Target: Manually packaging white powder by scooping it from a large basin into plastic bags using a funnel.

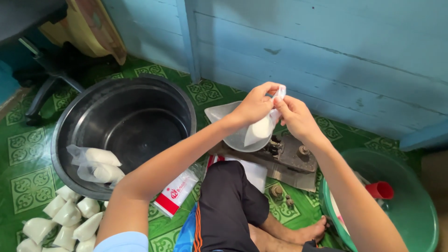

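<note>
Both my hands hold one small clear plastic bag [261, 128] filled with white powder, raised over the pale pan of a metal balance scale [228, 137]. My left hand [254, 103] pinches the bag's neck from the left. My right hand [294, 116] grips the twisted top of the bag from the right. The bag's full bottom hangs below my fingers, just above the scale pan.
A big black basin [123, 130] at left has two filled bags on its rim. Several filled bags [60, 219] lie on the green patterned floor. A green tub [410, 200] with a red cup [380, 190] stands at right. A blue plank wall is behind.
</note>
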